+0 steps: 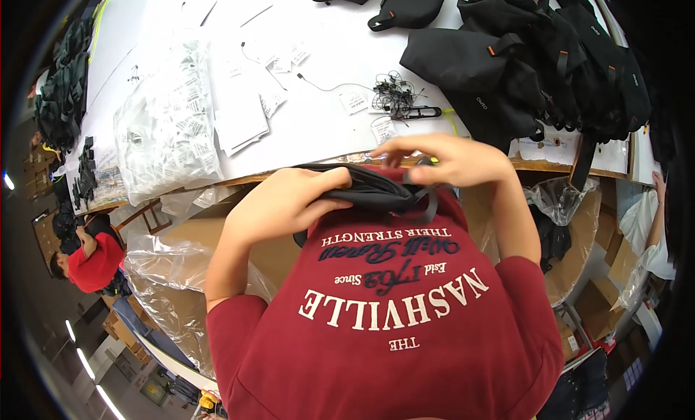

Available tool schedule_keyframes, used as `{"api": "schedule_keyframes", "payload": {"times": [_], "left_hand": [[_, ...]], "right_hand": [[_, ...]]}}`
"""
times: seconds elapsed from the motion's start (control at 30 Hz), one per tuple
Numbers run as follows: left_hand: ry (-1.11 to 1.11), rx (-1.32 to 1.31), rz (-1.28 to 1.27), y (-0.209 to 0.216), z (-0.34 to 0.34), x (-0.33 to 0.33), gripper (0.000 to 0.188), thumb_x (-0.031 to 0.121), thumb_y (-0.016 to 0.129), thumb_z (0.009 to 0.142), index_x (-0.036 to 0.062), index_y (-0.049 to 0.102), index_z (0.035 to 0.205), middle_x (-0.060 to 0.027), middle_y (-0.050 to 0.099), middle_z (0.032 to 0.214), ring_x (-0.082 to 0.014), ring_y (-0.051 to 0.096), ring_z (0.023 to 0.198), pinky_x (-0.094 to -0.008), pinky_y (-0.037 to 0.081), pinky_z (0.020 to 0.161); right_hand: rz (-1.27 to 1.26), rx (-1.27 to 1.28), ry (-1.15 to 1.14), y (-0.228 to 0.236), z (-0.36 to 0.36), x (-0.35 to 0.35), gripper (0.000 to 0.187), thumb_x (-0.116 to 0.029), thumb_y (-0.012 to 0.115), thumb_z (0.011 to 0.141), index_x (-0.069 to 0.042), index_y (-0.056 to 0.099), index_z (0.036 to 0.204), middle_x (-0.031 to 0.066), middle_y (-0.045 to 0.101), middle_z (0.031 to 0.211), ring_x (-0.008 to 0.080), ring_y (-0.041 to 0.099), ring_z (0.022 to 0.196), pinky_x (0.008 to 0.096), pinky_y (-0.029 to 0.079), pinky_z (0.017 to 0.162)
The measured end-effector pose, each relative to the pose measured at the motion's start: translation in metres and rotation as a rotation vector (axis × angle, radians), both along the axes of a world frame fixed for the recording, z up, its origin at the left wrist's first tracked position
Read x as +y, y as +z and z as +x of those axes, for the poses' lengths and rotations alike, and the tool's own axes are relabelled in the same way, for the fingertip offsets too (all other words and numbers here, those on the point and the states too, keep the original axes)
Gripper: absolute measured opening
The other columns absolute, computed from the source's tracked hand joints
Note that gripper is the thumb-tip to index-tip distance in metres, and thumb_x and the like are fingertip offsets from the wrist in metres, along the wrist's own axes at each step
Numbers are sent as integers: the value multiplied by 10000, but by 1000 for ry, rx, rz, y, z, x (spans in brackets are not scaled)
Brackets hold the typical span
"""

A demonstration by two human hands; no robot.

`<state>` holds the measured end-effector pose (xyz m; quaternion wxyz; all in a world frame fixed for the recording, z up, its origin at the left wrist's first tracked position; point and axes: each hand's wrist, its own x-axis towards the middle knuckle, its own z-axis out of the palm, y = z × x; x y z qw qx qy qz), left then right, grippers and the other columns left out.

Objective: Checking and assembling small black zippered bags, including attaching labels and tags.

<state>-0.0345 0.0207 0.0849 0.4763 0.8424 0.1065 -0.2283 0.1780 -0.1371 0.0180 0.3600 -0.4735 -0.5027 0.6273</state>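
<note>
A black fabric bag is held up against my front, just below the table edge. My left hand grips its left side, thumb and fingers closed over the folded upper rim. Over the bag's right end hovers my right hand, its fingers stretched leftward and apart from the thumb, which is close to the rim. A dark strap loop hangs at that end. Whether the right thumb touches the fabric I cannot tell. The bag's inside is hidden.
The white table carries a plastic bag of labels, paper sheets, a tangle of black cords and a heap of black bags. Plastic-lined cardboard boxes stand below. Another person in red is at left.
</note>
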Motion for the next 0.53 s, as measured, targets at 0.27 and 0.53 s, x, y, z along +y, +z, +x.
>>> {"api": "schedule_keyframes", "payload": {"times": [0.27,0.53], "left_hand": [[266,-160,-42,-25,-18,15,206,179,609,841,2,571,938,-157,588,729,-280,563,663,-331,439,639],[161,53,408,-39,-36,32,361,351,657,816,56,631,1023,-70,568,1072,-239,423,1007,-350,319,907]], "right_hand": [[-260,-156,-1,19,19,-40,362,-278,734,746,-36,646,1001,39,642,929,147,587,850,281,438,797],[-104,166,-184,15,46,-71,746,-347,703,752,-101,335,1353,-26,553,791,53,436,705,188,312,681]]}}
